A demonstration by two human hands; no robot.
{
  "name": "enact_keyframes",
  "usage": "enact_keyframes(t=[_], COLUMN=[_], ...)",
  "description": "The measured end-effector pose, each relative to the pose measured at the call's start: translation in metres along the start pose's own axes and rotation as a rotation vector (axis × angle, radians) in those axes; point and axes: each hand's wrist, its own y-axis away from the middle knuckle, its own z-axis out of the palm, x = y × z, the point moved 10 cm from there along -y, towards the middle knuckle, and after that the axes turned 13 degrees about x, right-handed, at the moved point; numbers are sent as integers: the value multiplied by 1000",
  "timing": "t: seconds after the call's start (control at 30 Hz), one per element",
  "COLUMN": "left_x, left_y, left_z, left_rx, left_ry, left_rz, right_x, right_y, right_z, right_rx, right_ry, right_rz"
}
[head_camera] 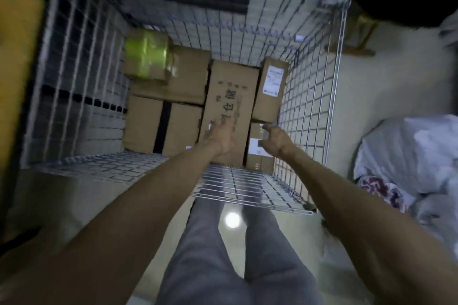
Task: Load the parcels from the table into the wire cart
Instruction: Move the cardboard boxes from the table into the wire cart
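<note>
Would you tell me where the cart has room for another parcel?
No bare floor shows in the wire cart. The top of the black-taped box, between the left wall and the printed box, looks free. Around the left hand and right hand it is crowded.

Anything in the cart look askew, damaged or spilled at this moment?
No damage or spill shows. The green-taped box sits skewed atop another carton in the wire cart's far left corner, and the labelled box looks propped against the right wall. Motion blur hides finer detail.
</note>
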Motion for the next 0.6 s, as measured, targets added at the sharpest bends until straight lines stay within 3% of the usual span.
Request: enact_keyframes(t=[0.1, 0.33, 0.6], left_x=[9, 33, 10], left_y=[33, 102, 233], left_z=[-59, -171, -268], left_rx=[77, 353, 678], left_ry=[97, 214, 175], left_rz=[-80, -117, -223], right_x=[-45, -119, -234], right_y=[27, 85, 143], right_z=[-49, -112, -169], right_rx=[42, 62, 98], right_ry=[-35, 169, 211], right_rz=[-72, -310, -633])
